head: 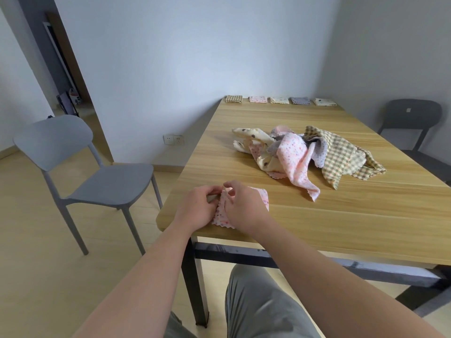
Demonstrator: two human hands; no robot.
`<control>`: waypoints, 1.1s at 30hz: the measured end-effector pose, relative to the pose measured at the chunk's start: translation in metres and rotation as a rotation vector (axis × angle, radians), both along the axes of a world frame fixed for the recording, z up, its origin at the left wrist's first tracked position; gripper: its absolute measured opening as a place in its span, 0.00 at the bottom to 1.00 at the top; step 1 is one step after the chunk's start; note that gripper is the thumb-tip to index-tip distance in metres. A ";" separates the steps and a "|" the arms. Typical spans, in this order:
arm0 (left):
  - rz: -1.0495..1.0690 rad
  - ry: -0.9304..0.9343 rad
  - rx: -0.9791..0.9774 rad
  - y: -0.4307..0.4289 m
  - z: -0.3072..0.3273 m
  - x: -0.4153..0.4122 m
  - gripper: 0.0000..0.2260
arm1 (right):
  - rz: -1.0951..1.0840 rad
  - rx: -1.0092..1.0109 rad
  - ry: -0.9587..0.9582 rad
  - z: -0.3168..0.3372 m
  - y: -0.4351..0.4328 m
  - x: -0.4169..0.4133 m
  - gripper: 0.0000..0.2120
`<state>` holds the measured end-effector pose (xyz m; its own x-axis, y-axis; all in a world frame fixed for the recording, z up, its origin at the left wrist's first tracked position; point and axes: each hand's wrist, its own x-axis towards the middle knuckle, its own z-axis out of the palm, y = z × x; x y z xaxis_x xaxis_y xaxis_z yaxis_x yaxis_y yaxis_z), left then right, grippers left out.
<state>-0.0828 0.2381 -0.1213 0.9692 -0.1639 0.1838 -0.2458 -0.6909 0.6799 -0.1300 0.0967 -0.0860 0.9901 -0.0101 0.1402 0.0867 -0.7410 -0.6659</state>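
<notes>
A small pink speckled cloth lies partly folded at the near left corner of the wooden table. My left hand pinches its left edge with curled fingers. Beside it, my right hand lies over the cloth's middle and pinches the same raised edge between thumb and fingers. Most of the cloth is hidden under my hands.
A loose heap of cloths, pink, cream dotted, grey and checked, lies mid-table. Several folded cloths line the far edge. A grey chair stands left of the table, a dark chair at the right.
</notes>
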 end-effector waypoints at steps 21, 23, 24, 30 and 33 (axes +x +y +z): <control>0.009 -0.029 0.014 0.000 -0.003 0.004 0.17 | 0.031 0.046 0.026 -0.008 0.003 0.001 0.19; 0.003 -0.015 0.004 0.001 -0.003 0.004 0.18 | 0.042 0.077 0.041 -0.008 0.002 -0.001 0.18; -0.001 -0.002 -0.012 0.001 -0.002 0.003 0.19 | 0.036 0.116 0.044 -0.006 0.001 -0.003 0.19; -0.002 -0.010 -0.119 -0.002 0.000 0.003 0.17 | -0.105 0.128 -0.154 0.004 -0.030 -0.011 0.15; -0.049 -0.069 -0.058 -0.006 0.008 -0.003 0.20 | -0.084 -0.113 -0.147 0.003 -0.053 -0.010 0.17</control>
